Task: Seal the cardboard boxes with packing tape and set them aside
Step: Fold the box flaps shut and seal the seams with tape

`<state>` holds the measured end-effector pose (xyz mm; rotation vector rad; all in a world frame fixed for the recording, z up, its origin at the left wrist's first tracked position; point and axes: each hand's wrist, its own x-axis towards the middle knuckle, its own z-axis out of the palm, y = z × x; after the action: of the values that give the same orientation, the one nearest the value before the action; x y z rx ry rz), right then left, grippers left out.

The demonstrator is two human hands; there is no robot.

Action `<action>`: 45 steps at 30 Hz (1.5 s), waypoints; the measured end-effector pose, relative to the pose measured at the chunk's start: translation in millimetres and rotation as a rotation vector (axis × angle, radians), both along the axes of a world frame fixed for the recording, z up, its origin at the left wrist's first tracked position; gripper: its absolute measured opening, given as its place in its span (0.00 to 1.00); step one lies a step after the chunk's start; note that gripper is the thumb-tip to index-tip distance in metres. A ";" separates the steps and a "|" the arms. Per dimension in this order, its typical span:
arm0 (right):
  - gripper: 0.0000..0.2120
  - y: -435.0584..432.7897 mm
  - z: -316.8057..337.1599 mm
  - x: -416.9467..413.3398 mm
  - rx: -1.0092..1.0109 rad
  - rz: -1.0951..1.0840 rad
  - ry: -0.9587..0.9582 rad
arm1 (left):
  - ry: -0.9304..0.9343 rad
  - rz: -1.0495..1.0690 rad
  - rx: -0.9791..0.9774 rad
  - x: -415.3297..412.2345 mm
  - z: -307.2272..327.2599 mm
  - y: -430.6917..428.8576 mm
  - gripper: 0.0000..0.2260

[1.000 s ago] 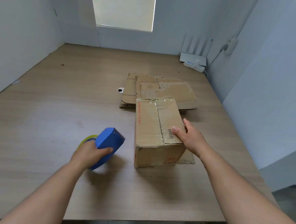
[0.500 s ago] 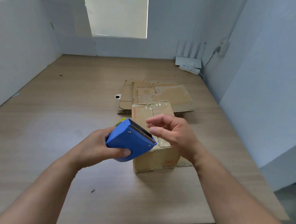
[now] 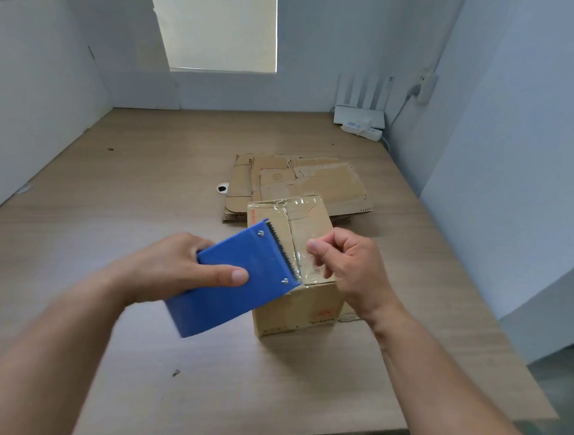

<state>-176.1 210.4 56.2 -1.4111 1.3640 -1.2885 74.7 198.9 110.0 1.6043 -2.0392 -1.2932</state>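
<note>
Toward the desk's (image 3: 148, 176) right edge: box (image 3: 307, 305) awaiting tape.
Left hand (image 3: 173, 271): lifted dispenser (image 3: 235, 291), clasped.
Right hand (image 3: 352, 270): left box, curled at blade (image 3: 282, 250); pinch unclear.

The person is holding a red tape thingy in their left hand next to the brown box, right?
Not quite. The tape dispenser is blue, not red. The head view shows the left hand holding it next to the brown box, just as you said.
</note>
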 end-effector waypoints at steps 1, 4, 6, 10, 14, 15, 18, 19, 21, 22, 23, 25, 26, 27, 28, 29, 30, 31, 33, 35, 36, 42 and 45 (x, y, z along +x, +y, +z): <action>0.11 0.3 -0.8 -9.7 0.005 -0.052 -0.036 | -0.025 -0.007 0.023 12.2 6.3 -1.3 0.42; 0.12 3.5 -10.6 -40.5 0.054 -0.173 -0.081 | -0.095 -0.007 0.168 46.8 13.3 -0.8 0.40; 0.13 7.6 -25.3 -44.8 0.149 -0.182 -0.081 | -0.162 -0.022 0.266 54.3 7.4 -0.5 0.41; 0.13 9.4 -49.4 -44.2 0.248 -0.255 -0.051 | -0.251 -0.018 0.334 40.4 -10.2 -6.2 0.40; 0.15 6.8 -58.8 -53.1 0.251 -0.325 -0.025 | -0.309 -0.020 0.351 23.3 -15.4 -15.5 0.40; 0.16 6.7 -61.4 -54.0 0.256 -0.338 -0.025 | -0.323 -0.031 0.358 20.2 -16.2 -18.9 0.43; 0.16 6.0 -70.2 -55.5 0.282 -0.369 -0.040 | -0.365 -0.048 0.369 13.7 -18.9 -29.0 0.45; 0.15 5.3 -72.8 -56.0 0.295 -0.372 -0.041 | -0.375 -0.052 0.370 12.5 -20.8 -32.0 0.44; 0.13 3.0 -77.8 -56.5 0.319 -0.373 -0.034 | -0.398 -0.049 0.373 10.8 -26.5 -37.5 0.42; 0.13 1.4 -79.8 -56.4 0.331 -0.371 -0.032 | -0.406 -0.046 0.377 10.3 -29.8 -39.5 0.42; 0.13 -0.7 -81.3 -56.1 0.345 -0.370 -0.028 | -0.408 -0.043 0.385 9.9 -33.1 -41.1 0.43; 0.13 -5.3 -83.2 -54.9 0.389 -0.360 -0.039 | -0.383 -0.044 0.404 9.7 -39.8 -43.7 0.45; 0.13 -6.9 -84.3 -54.6 0.426 -0.344 -0.067 | -0.363 -0.047 0.416 9.8 -42.6 -44.7 0.46; 0.13 -7.8 -85.0 -54.3 0.466 -0.318 -0.103 | -0.344 -0.049 0.428 9.8 -44.9 -45.6 0.46; 0.13 -8.4 -85.8 -54.0 0.508 -0.286 -0.143 | -0.327 -0.048 0.438 10.1 -46.7 -46.1 0.46; 0.13 -7.9 -85.2 -53.9 0.552 -0.255 -0.172 | -0.311 -0.048 0.447 10.4 -48.5 -46.3 0.47; 0.14 -7.3 -84.4 -53.7 0.594 -0.229 -0.188 | -0.298 -0.049 0.455 10.8 -50.4 -46.2 0.47; 0.14 -7.1 -84.2 -53.8 0.631 -0.212 -0.191 | -0.289 -0.051 0.460 11.0 -52.2 -45.7 0.48; 0.16 -8.0 -84.7 -55.4 0.683 -0.222 -0.104 | -0.276 -0.045 0.463 11.0 -55.2 -43.7 0.48; 0.17 -9.9 -88.6 -60.7 0.710 -0.288 0.206 | -0.259 -0.035 0.455 10.0 -57.6 -41.3 0.48; 0.17 -8.6 -90.6 -62.8 0.704 -0.333 0.388 | -0.247 -0.032 0.446 8.9 -59.1 -39.9 0.47; 0.18 -15.7 -67.3 -29.7 0.358 -0.496 0.510 | -0.204 0.001 0.411 -9.3 -65.7 -30.1 0.47; 0.31 -23.8 -66.5 -10.8 0.441 -0.420 0.596 | -0.198 -0.002 0.407 -15.7 -66.5 -28.7 0.49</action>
<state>-186.9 186.6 -10.3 -1.2755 2.2787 -0.7353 59.1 170.2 43.6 1.9707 -1.9747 -1.6965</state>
